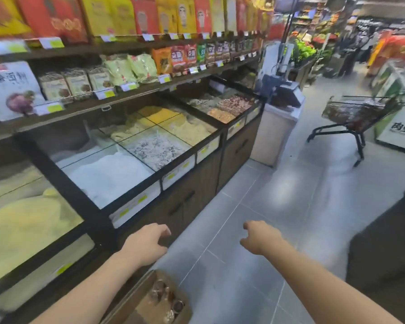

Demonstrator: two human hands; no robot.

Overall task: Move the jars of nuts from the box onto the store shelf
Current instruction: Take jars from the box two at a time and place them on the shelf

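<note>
I'm looking down an aisle, and both hands are out in front of me with nothing in them. My left hand (147, 242) hangs with fingers loosely curled, just above the cardboard box (150, 300) at the bottom of the view. My right hand (260, 237) is the same, loose and carrying nothing, out over the grey floor (255, 206).

The box sits on the floor beside the dark cabinet with its glass-topped bins of grains (150, 146). Inside I can make out a few jars (171, 302), lids up, though they're blurred and I can't count them. So there's stock left to shift.

The shelves (126, 90) above the bins carry packets and bags. I can't pick out any jars of nuts up there, so I can't say how many have gone across. My read: we're between jars, nothing in transit, and what's in the box remains to be lifted out and placed. Left hand is the nearer one to the box.
</note>
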